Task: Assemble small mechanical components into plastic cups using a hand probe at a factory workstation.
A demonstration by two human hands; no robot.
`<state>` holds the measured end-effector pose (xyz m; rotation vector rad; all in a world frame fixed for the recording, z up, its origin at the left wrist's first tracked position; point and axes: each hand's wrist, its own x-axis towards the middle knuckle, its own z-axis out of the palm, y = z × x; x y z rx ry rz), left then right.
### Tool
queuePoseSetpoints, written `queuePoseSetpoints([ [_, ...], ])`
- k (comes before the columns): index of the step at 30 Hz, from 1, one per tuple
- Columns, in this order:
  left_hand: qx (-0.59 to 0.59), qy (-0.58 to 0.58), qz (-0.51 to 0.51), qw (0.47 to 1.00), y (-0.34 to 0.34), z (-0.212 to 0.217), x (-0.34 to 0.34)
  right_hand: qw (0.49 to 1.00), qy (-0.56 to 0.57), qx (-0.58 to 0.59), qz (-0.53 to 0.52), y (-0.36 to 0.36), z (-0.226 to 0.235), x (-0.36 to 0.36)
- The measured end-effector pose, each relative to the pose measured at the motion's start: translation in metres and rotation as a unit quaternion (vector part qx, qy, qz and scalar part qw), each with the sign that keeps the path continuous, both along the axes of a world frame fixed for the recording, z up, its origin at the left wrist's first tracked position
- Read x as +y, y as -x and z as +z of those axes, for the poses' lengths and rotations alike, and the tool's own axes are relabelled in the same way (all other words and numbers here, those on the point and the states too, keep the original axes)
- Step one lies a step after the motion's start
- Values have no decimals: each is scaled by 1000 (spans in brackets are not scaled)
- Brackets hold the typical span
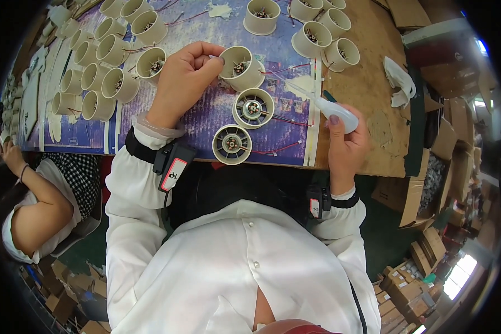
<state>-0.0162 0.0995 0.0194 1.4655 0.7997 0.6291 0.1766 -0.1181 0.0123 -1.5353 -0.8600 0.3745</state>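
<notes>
On the worktop (pixel 367 83) just beyond the wrists, the left hand (pixel 183 78) has its grip closed around a tilted cream fan housing (pixel 240 67), while the right hand (pixel 345 139) clasps a white squeeze bottle (pixel 334 111), nozzle toward it.

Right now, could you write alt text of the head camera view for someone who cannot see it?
A person's left hand holds a round beige fan housing on a table, while the right hand holds a small white squeeze bottle. Two more housings lie near, and many others sit in rows at left.
</notes>
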Motion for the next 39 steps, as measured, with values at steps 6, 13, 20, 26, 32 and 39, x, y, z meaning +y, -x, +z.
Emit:
queuePoseSetpoints([
  [6,1,-1,1,1000,-1,1,-1,1000,6,9,10,-2,-2,0],
  [13,-4,-13,-2,1000,0,0,-3,1000,7,0,28,0,0,1],
  [20,3,-82,9,997,-2,2,-6,999,22,-16,44,0,4,-1],
  [26,10,-149,14,989,-1,5,-8,998,30,-30,41,-3,3,0],
  [32,11,-178,15,984,0,10,-13,997,26,-51,55,-3,3,0],
  [39,6,-184,11,983,0,9,-14,994,50,-74,59,-4,3,-1],
])
